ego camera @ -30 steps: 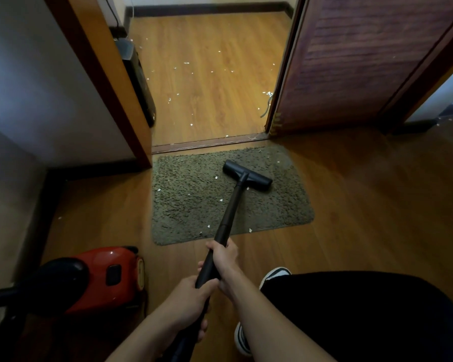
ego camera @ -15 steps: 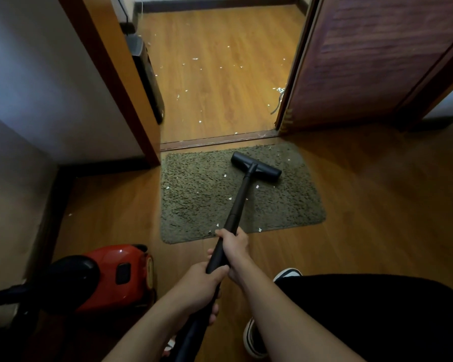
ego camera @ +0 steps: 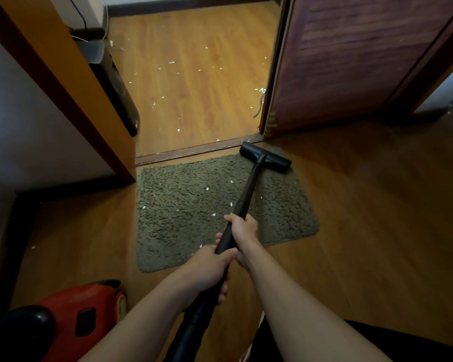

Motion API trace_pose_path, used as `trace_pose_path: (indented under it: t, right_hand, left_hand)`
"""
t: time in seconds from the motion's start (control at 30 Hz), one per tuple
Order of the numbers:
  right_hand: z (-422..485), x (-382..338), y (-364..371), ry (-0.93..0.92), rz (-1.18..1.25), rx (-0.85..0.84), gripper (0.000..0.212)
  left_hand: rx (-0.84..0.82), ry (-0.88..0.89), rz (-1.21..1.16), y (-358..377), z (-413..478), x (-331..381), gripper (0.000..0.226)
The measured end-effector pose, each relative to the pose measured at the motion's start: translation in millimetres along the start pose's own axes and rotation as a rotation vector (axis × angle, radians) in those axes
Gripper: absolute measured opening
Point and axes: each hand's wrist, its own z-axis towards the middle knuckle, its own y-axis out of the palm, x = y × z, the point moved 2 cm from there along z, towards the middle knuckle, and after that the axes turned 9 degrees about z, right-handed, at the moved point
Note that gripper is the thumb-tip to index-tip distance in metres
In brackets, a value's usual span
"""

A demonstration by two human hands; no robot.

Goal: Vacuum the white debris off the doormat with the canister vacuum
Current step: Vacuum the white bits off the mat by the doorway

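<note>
A grey-green shaggy doormat (ego camera: pixel 183 218) lies on the wood floor before a doorway. Small white debris flecks (ego camera: pixel 207 189) dot its middle and left part. The black vacuum wand (ego camera: pixel 247 189) runs from my hands up to its floor head (ego camera: pixel 266 157), which sits at the mat's far right corner by the threshold. My right hand (ego camera: pixel 243 231) grips the wand higher up; my left hand (ego camera: pixel 207 267) grips it just below, where the hose begins. The red canister vacuum (ego camera: pixel 81 312) stands at the lower left.
A door frame (ego camera: pixel 71 100) and wall stand left of the mat, an open brown door (ego camera: pixel 351 61) to the right. More white flecks lie on the floor (ego camera: pixel 194 82) beyond the threshold. A black appliance (ego camera: pixel 115 87) leans inside the doorway.
The floor head has slid forward and right across the mat, from its middle to the far right corner. Both hands followed, keeping their grip on the wand.
</note>
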Motion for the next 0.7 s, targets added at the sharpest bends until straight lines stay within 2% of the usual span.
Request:
trace_pose_path:
  t: [0.3,0.47,0.7]
  right_hand:
    - [27,-16,4,-0.010,0.004,0.013,0.011]
    - [12,-4,4,0.003,-0.008,0.017,0.018]
    - [-28,32,18,0.058,0.014,-0.041,0.022]
  left_hand:
    - [-0.019,0.008,-0.001,-1,21,20,0.024]
    - [-0.026,0.006,0.002,-4,9,6,0.027]
    - [-0.008,-0.025,-0.004,-20,-24,-30,0.019]
